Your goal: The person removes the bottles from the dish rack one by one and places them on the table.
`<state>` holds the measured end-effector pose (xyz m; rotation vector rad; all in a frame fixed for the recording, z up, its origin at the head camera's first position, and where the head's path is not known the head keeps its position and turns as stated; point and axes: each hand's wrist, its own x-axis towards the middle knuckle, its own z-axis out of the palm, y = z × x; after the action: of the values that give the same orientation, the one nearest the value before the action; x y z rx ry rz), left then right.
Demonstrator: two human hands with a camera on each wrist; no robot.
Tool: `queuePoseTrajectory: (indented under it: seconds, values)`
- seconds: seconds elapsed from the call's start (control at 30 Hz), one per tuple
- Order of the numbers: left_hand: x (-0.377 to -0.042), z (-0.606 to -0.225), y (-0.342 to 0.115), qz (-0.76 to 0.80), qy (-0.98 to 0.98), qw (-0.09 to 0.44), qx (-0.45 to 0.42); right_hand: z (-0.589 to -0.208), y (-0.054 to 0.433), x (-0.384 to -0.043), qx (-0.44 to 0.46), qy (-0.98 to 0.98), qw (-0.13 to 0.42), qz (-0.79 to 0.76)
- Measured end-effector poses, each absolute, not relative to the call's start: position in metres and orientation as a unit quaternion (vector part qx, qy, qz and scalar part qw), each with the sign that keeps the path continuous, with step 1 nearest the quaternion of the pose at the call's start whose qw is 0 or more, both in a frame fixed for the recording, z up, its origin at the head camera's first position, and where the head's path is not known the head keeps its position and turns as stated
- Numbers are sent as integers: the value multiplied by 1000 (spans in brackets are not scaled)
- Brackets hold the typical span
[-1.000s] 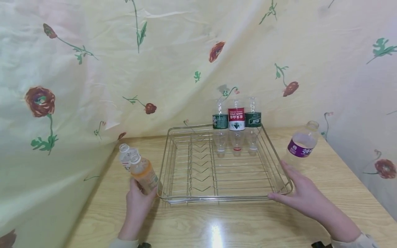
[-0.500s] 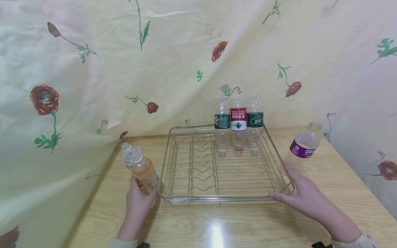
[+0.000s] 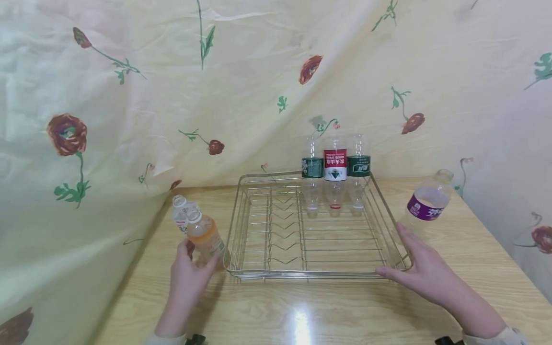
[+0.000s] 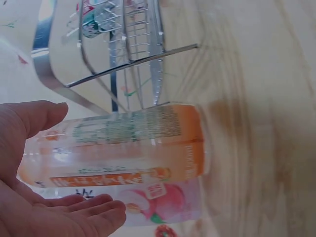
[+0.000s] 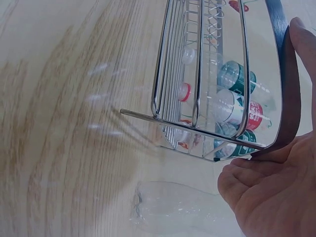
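A wire dish rack (image 3: pixel 267 275) stands on the table. My right hand (image 3: pixel 424 268) rests against its front right corner, thumb at the front rim and fingers stretched along the right side. On the left, a bottle with an orange label (image 3: pixel 207 237) stands upright just outside the rack. My left hand (image 3: pixel 189 273) is beside it, thumb and fingers spread apart around it; in the left wrist view the thumb is off the bottle (image 4: pixel 118 145). A second bottle with a peach on its label (image 4: pixel 163 200) stands right behind it, partly hidden.
Three clear bottles, two green-labelled (image 3: pixel 312 167) (image 3: pixel 359 166) and one red-and-white (image 3: pixel 335 165), stand upside down at the rack's back right. A purple-labelled bottle (image 3: pixel 426 209) stands right of the rack. Flower-patterned cloth (image 3: pixel 237 96) hangs behind the table (image 3: pixel 327 311).
My left fingers have opened away from the orange-labelled bottle, the hand easing back slightly. The right hand stays at the rack corner. The head view has shifted a little.
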<state>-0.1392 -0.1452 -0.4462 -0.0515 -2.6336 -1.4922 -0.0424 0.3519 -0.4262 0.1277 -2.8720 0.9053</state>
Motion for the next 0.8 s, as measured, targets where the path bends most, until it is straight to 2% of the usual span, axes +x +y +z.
queuePoseTrajectory:
  seconds: [0.8]
  values:
    - [-120, -394, -138, -516, -848, 122, 1, -424, 353, -42, 43, -952, 66, 294]
